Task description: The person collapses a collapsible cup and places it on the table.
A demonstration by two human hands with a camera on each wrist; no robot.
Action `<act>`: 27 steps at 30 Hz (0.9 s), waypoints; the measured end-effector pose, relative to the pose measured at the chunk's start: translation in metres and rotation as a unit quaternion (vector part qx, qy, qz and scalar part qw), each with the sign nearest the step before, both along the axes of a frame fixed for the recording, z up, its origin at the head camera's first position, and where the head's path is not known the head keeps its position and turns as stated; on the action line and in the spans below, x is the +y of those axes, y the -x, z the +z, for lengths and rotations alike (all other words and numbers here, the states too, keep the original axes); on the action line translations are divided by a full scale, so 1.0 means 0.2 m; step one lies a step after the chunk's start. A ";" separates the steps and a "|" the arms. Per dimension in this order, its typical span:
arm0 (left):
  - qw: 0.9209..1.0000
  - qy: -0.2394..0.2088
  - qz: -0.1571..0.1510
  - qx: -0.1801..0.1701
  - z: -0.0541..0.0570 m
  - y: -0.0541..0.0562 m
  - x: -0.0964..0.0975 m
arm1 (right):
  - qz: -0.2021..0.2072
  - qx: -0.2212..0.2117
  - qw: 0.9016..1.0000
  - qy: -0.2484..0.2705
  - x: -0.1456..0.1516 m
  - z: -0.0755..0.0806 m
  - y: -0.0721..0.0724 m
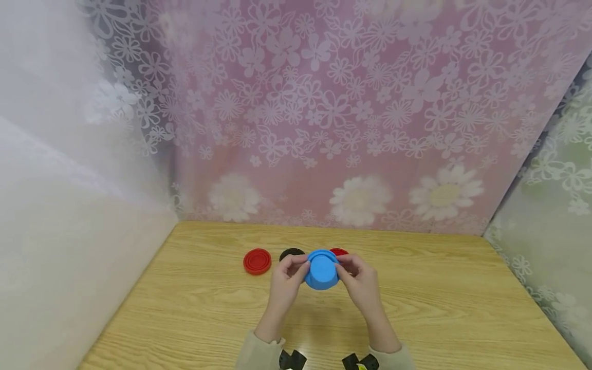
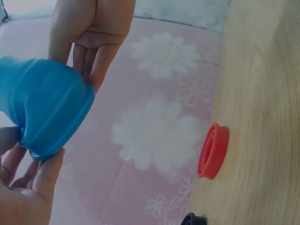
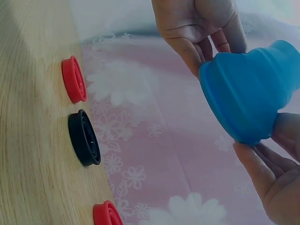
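A blue ribbed collapsible silicone cup point(image 1: 322, 271) is held up over the table, its stepped sides pulled out and its small end facing me. My left hand point(image 1: 288, 280) grips the rim on one side with thumb and fingers. On the opposite side my right hand point(image 1: 362, 282) pinches it the same way. In the left wrist view the cup point(image 2: 47, 105) shows its wide rim pointing toward the curtain. Behind it on the table lie a flat black collapsed cup point(image 3: 84, 138) and a flat red one point(image 2: 213, 151), both partly hidden in the head view.
Another flat red collapsed cup point(image 1: 257, 261) lies on the wooden table point(image 1: 194, 308), left of the black one. A pink flowered curtain point(image 1: 296, 128) hangs along the table's back edge. Pale sheets border the left and right sides.
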State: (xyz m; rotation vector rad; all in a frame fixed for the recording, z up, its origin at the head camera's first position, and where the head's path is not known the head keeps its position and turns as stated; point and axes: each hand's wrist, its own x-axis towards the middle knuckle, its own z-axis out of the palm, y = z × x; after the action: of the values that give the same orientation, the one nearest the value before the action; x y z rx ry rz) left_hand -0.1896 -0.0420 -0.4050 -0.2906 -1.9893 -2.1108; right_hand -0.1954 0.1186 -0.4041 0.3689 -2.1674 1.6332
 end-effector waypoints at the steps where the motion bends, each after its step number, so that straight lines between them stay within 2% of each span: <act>1: 1.000 -0.002 -0.001 -0.002 0.00 0.00 0.00 | 0.000 0.003 1.000 0.001 0.00 0.01 -0.01; 4: 1.000 -0.011 -0.007 -0.008 0.00 0.00 0.00 | 0.003 0.008 1.000 0.014 -0.01 0.05 -0.03; 8: 1.000 -0.015 -0.016 -0.008 -0.01 0.01 0.00 | 0.021 0.020 0.999 0.034 -0.01 0.05 -0.03; 12: 0.999 -0.017 -0.024 -0.014 -0.01 0.01 -0.01 | 0.035 0.030 0.998 0.042 0.01 -0.02 0.01; 17: 0.999 -0.009 -0.037 -0.020 -0.01 0.00 -0.02 | 0.029 0.034 0.998 0.054 0.04 -0.10 0.05; 18: 0.999 -0.005 -0.041 -0.018 -0.01 0.00 -0.02 | 0.040 0.045 0.996 0.069 0.05 -0.18 0.10; 19: 0.999 -0.005 -0.046 -0.017 -0.01 0.00 -0.03 | 0.049 0.059 0.994 0.081 0.07 -0.22 0.13; 24: 0.997 -0.013 -0.079 -0.002 -0.02 0.01 -0.04 | 0.044 0.058 0.993 0.089 0.07 -0.23 0.14; 25: 0.996 -0.019 -0.086 -0.003 -0.03 0.02 -0.04 | 0.032 0.043 0.995 0.085 0.05 -0.15 0.09; 27: 0.995 -0.024 -0.096 0.000 -0.06 0.04 -0.04 | 0.034 0.015 0.995 0.090 0.04 -0.10 0.06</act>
State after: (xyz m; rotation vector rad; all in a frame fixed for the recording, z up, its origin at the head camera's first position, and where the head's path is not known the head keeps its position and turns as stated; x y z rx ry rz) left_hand -0.1969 -0.0505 -0.4167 -0.4912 -1.9778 -2.2702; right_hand -0.2082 0.1269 -0.4248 0.4144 -1.9862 1.8307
